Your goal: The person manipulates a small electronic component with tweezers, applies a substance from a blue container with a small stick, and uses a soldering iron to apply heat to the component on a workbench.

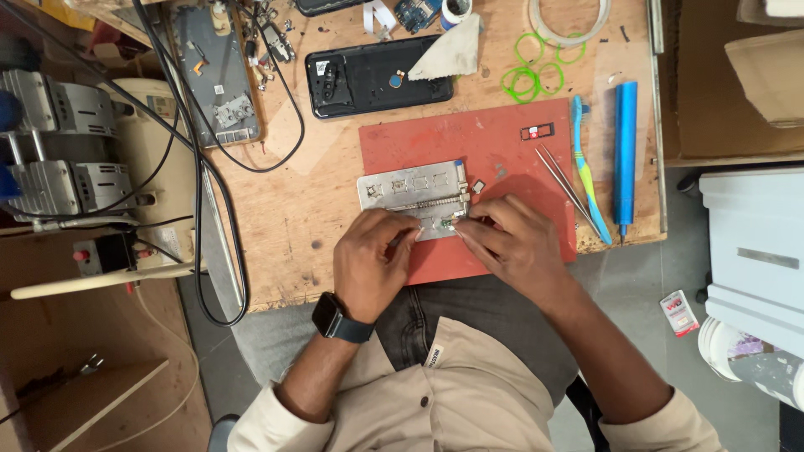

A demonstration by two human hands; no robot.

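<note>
A silver metal holder plate [410, 186] lies on a red mat [502, 142] on the wooden bench. A small green circuit piece [444, 223] sits at the plate's near right corner. My left hand [373, 259], with a dark watch on its wrist, rests at the plate's near edge, its fingertips pinched beside the small piece. My right hand [511, 243] comes in from the right, fingertips touching the same piece. Whether either hand holds a thin tool is hidden by the fingers.
On the bench lie a black phone back cover [368, 79] with a grey cloth [448, 54], an opened phone body [216, 75], green rubber rings [536, 71], tweezers [565, 188], a toothbrush [586, 167] and a blue cylinder tool [625, 151]. Cables and a machine [67, 151] stand left.
</note>
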